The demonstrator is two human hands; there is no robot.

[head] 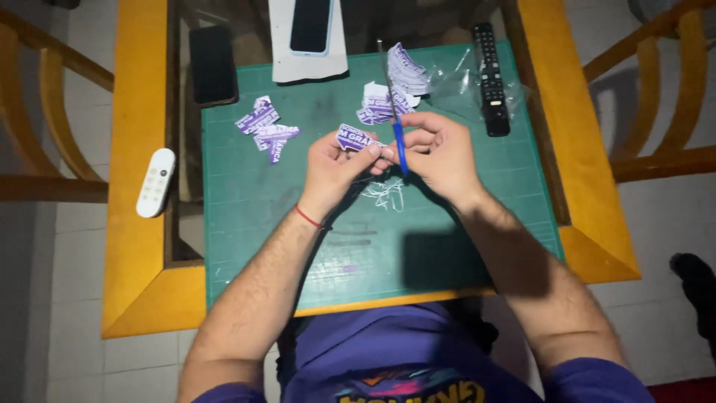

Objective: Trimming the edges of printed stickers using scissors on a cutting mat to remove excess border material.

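Observation:
My left hand (335, 166) pinches a small purple-and-white printed paper piece (352, 137) over the green cutting mat (253, 209). My right hand (440, 153) grips a blue-handled cutting tool (395, 112), its thin blade pointing away from me; the hand's fingertips also touch the paper piece. A red thread circles my left wrist. Thin white paper trimmings (384, 194) lie on the mat just below my hands.
Purple paper cutouts lie at the mat's upper left (266, 127) and top centre (391, 89). A black remote (491, 78) in clear wrap sits top right, a white remote (155, 182) on the yellow table frame (138, 246), two phones (212, 63) (310, 26) at the back. Wooden chairs flank the table.

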